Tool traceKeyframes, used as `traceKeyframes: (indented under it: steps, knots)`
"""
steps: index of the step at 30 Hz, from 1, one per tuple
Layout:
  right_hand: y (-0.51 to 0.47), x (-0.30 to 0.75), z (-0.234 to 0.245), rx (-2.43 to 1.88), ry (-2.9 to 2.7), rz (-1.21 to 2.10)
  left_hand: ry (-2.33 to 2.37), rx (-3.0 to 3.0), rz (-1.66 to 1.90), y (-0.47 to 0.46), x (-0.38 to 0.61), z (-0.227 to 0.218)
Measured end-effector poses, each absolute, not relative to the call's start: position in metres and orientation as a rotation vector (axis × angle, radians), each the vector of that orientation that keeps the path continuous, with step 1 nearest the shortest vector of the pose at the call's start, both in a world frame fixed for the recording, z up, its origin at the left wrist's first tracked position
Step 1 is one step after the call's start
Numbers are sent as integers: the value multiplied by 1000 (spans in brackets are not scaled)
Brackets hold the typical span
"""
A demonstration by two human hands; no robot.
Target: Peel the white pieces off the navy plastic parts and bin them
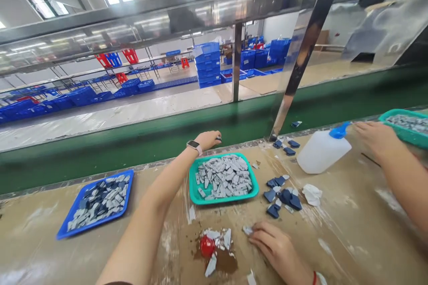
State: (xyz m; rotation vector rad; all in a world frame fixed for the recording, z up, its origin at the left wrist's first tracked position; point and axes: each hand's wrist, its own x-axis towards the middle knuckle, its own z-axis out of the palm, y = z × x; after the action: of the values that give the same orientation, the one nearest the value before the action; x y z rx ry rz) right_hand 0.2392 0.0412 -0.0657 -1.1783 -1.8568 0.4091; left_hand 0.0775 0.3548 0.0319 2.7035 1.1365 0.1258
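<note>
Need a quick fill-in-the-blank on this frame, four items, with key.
1. The watch is on the person's ____ wrist.
2. The round object on the bench is ____.
3. Another person's hand is at the ____ top of the white bottle.
4. The loose dark blue pieces lie to the ____ of the green tray beside the left hand, as seen in the picture.

Missing words: left; red; blue; right.
</note>
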Motion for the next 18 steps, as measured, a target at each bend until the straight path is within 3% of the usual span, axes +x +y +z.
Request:
traceKeyframes:
  steps: [9,13,18]
  knots:
    - [35,251,-47,-1287,-1853,632,1185,2230,917,152,-66,64]
    - [22,230,-38,-1223,-1901,669,1106,1586,1293,51,-99,36]
    - [11,206,-42,-1089,-2052,533,1042,1059,1455,-25,-90,-9]
